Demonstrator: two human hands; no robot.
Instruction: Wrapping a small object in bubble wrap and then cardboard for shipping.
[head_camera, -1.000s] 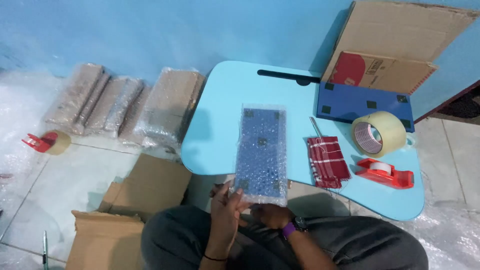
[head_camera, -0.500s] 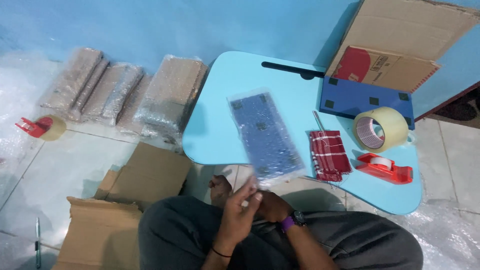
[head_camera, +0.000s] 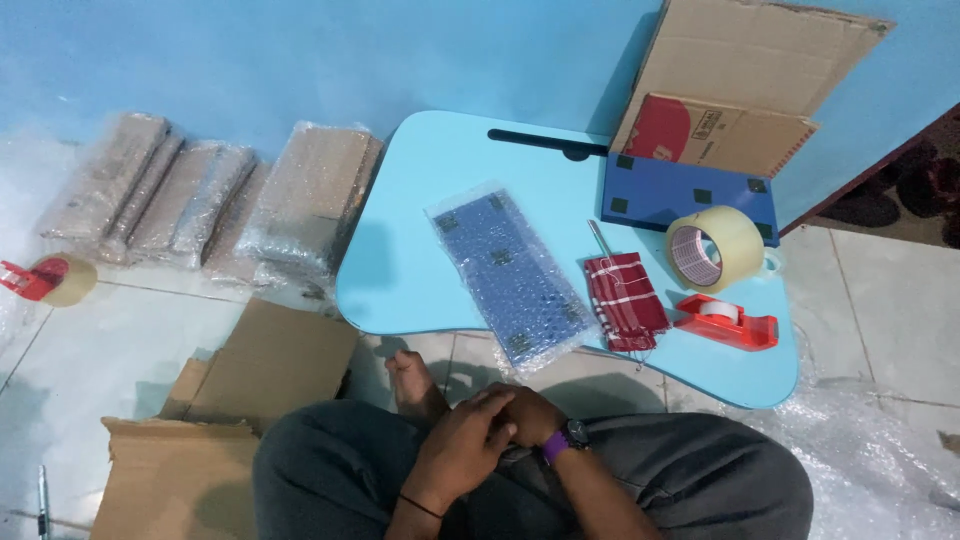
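A blue board wrapped in bubble wrap (head_camera: 510, 275) lies slanted on the light blue lap table (head_camera: 420, 260), with no hand on it. My left hand (head_camera: 462, 442) and my right hand (head_camera: 532, 408) rest together in my lap, below the table's near edge. The left hand lies over the right, fingers curled, and I see nothing held in either. A purple watch sits on the right wrist. My bare foot (head_camera: 412, 385) shows just left of the hands.
On the table's right stand a clear tape roll (head_camera: 712, 248), a red tape dispenser (head_camera: 727, 322), a red checked cloth (head_camera: 624, 300) and a bare blue board (head_camera: 680, 195). An open cardboard box (head_camera: 740, 90) leans behind. Wrapped bundles (head_camera: 210, 195) and flat cardboard (head_camera: 230, 400) lie left.
The wrapped board was held upright over the table's near edge, then laid flat on the table. Both hands let go and drew back into my lap.
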